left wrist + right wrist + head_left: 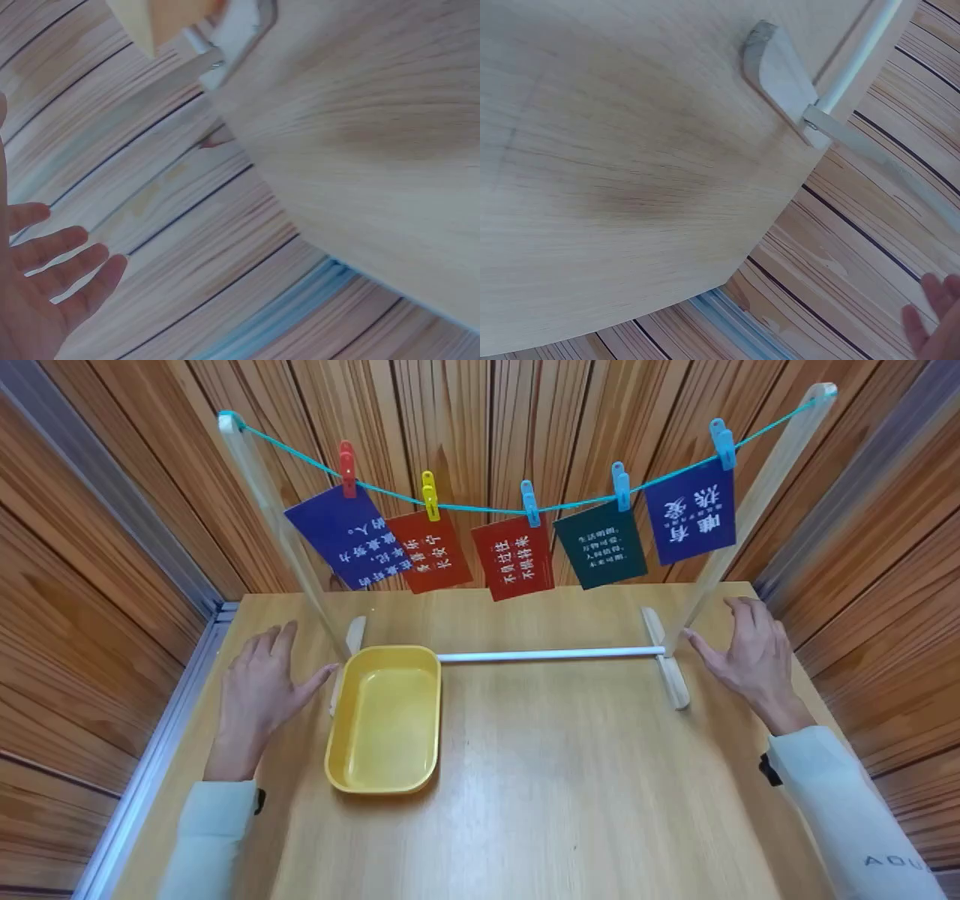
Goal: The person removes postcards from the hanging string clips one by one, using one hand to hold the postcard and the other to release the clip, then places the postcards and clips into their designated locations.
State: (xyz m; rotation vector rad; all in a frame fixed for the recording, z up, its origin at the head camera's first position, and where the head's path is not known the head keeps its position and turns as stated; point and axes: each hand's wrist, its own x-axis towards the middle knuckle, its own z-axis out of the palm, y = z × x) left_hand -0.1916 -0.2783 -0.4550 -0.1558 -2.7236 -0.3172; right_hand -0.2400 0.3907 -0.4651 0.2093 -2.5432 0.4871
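My left hand [259,686] hovers with spread fingers left of a yellow tray [382,727], holding nothing. The right hand [754,660], also unclenched and holding nothing, is just right of the rack's right wooden post [750,510]. Between the posts runs a turquoise string [480,508]. Clothespins fix cards to it: a red clothespin [347,469] on a purple card [341,532], a yellow clothespin [430,495] on a red card [442,555], and blue clothespins [530,502] on another red card [514,559], a green card [600,544] and a second purple card [690,521].
A white rod [551,655] joins the rack's two wooden feet [675,682]. The left wooden post [277,525] rises behind the tray. Wood-plank walls [90,622] enclose the wooden table [540,795] at the back and sides.
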